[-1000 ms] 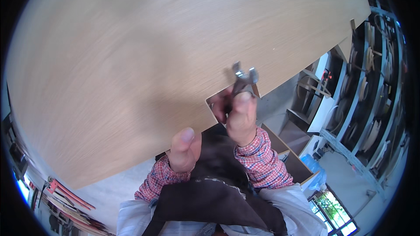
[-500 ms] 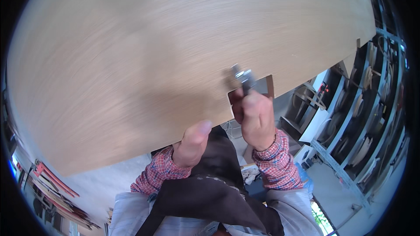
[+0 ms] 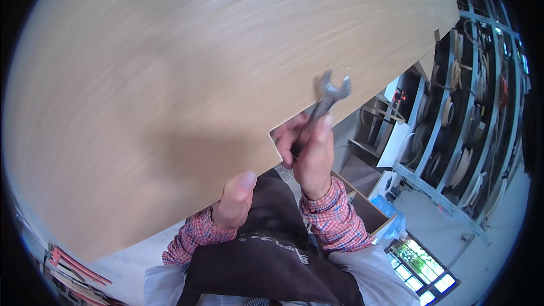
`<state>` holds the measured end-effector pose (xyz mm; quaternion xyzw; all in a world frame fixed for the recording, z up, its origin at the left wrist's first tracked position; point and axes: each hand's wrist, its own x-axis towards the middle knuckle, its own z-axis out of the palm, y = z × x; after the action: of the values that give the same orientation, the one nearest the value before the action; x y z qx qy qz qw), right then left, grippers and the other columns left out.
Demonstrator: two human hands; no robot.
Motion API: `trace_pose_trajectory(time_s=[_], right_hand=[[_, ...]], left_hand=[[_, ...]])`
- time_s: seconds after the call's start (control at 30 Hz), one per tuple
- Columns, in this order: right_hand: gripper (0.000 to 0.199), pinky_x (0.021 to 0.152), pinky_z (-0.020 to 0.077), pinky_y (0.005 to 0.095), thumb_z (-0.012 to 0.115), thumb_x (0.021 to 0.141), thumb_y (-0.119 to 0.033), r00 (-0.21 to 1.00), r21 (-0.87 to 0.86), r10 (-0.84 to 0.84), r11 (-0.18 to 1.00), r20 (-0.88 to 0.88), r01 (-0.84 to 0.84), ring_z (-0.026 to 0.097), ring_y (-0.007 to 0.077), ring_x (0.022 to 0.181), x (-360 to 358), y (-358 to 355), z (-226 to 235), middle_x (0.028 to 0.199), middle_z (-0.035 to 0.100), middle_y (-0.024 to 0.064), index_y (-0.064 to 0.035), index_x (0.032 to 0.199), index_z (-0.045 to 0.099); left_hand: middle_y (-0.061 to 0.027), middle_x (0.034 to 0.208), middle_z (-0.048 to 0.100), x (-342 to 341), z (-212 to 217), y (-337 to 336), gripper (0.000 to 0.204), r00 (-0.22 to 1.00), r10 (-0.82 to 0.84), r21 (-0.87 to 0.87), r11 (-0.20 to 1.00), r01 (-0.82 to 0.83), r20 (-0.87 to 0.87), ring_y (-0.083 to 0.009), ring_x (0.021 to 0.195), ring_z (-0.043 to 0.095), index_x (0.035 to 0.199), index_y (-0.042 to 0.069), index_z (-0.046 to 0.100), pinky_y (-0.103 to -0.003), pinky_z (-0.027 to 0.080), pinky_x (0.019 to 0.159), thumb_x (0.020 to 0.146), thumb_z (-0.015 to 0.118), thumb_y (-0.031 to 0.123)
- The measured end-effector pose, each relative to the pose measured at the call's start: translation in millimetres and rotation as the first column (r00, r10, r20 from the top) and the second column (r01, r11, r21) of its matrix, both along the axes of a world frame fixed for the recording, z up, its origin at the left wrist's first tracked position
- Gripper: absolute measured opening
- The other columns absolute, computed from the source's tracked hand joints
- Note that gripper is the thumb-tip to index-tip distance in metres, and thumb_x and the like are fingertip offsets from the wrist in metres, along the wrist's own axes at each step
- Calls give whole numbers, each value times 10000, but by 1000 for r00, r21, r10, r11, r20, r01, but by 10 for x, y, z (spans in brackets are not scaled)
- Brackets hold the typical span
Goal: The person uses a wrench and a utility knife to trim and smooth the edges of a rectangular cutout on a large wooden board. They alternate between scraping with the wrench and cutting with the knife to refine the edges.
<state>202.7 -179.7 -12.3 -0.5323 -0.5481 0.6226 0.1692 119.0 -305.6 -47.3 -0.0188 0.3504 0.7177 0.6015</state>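
Observation:
A broad, pale wood-grain board (image 3: 130,96) slants across the view, with a rectangular notch cut into its near edge. My right hand (image 3: 313,161) is at that notch, closed around the dark handle of an open-end wrench (image 3: 330,93). The wrench's forked metal jaw points up and away, over the board. To the left, my left hand (image 3: 233,201) holds the near edge of the board. Its thumb shows at the edge, while its other fingers are hidden by the board.
Tall metal shelving (image 3: 447,113) with coils and strips stands on the right. An open wooden drawer or box (image 3: 368,212) and a blue plastic water bottle (image 3: 390,212) are below it, near a window (image 3: 422,269). Red-handled clamps (image 3: 73,269) lie at lower left.
My right hand has turned the wrench, so its forked jaw now shows clearly and leans to the right. The whole view has rotated a little; my left hand stays on the board's edge.

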Motion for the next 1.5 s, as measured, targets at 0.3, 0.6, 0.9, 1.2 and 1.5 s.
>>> trace_pose_trajectory(time_s=[0.3,0.6,0.9,1.2,1.5], right_hand=[[883,436,317,240,199,1010,-728,994,57,-94,994,51,91,466,85,467,-107,-88,-16,530,532,32,37,850,610],[763,516,374,262,202,1080,-573,988,-88,-79,992,131,91,488,116,525,-57,-102,155,546,509,36,42,860,595],[777,508,374,265,215,1069,-595,995,-80,-99,992,18,100,491,103,526,-139,-82,128,546,505,26,31,809,598],[854,453,340,244,186,1045,-670,990,-4,-124,992,-65,124,471,95,476,-137,-72,-26,516,512,31,36,819,610],[830,446,330,243,177,1050,-662,981,-53,-181,983,-77,177,448,91,461,-150,-80,10,498,474,16,24,805,577]], left_hand=[[-149,1488,443,-47,-33,-14,644,999,-32,95,995,32,0,-326,1410,395,1473,-1,392,-512,254,1195,909,591,238],[-141,1478,449,-36,-65,35,654,998,-61,225,973,56,15,-313,1402,398,1470,-3,391,-503,255,1194,901,598,245],[-137,1475,451,-23,-47,47,663,996,72,207,976,-62,-42,-305,1393,404,1469,-3,387,-496,268,1188,891,604,241],[-177,1466,452,-10,50,52,680,990,121,-19,992,-122,-73,-327,1391,415,1476,-3,376,-515,305,1174,888,605,251],[-219,1490,456,-16,51,45,712,983,165,-61,984,-170,-78,-343,1397,429,1482,-11,375,-510,334,1153,889,606,309]])
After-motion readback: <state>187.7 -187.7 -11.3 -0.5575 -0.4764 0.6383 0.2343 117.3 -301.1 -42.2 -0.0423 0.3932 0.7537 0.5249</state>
